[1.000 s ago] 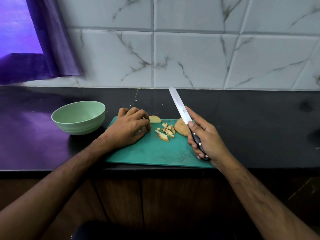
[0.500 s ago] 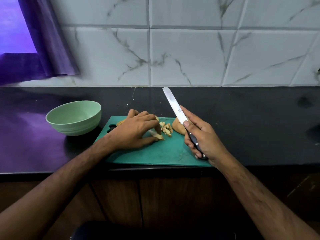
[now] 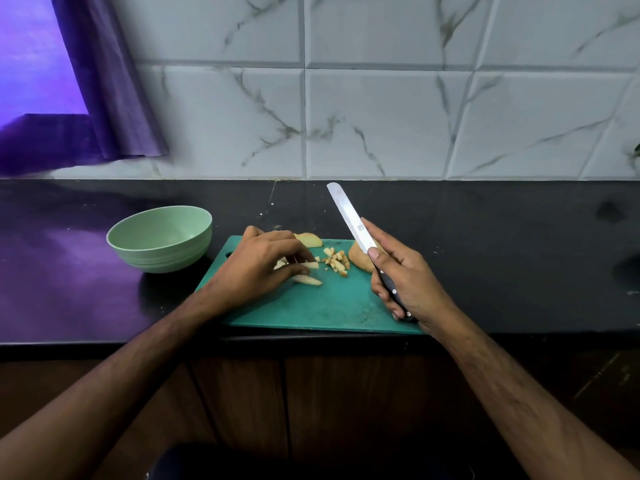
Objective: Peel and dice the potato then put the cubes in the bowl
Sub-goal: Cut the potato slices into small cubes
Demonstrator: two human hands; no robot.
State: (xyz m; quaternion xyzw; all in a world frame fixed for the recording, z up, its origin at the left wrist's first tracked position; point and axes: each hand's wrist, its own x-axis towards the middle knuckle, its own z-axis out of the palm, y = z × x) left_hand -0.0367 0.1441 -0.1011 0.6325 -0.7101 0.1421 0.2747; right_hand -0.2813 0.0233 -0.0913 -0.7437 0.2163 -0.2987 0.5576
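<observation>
On the green cutting board [image 3: 322,306] lies a small heap of potato cubes [image 3: 336,261]. My left hand [image 3: 259,265] rests on the board's left part and pinches pale potato strips [image 3: 308,272] between thumb and fingers. A potato piece [image 3: 308,240] lies behind that hand. A larger potato chunk [image 3: 360,259] sits at the board's right, partly hidden by my right hand [image 3: 405,278]. That hand grips a knife [image 3: 349,220] by its black handle, blade raised and pointing up-left, off the board. The pale green bowl [image 3: 159,237] stands left of the board; I see nothing in it.
The board lies on a dark countertop [image 3: 502,254] near its front edge. A white marble-tiled wall [image 3: 381,116] rises behind. A purple curtain [image 3: 110,98] hangs at the back left. Wooden cabinet doors [image 3: 311,403] are below the counter.
My left hand slid right from the board's left end to the potato strips and now pinches them. The knife hand stays about where it was.
</observation>
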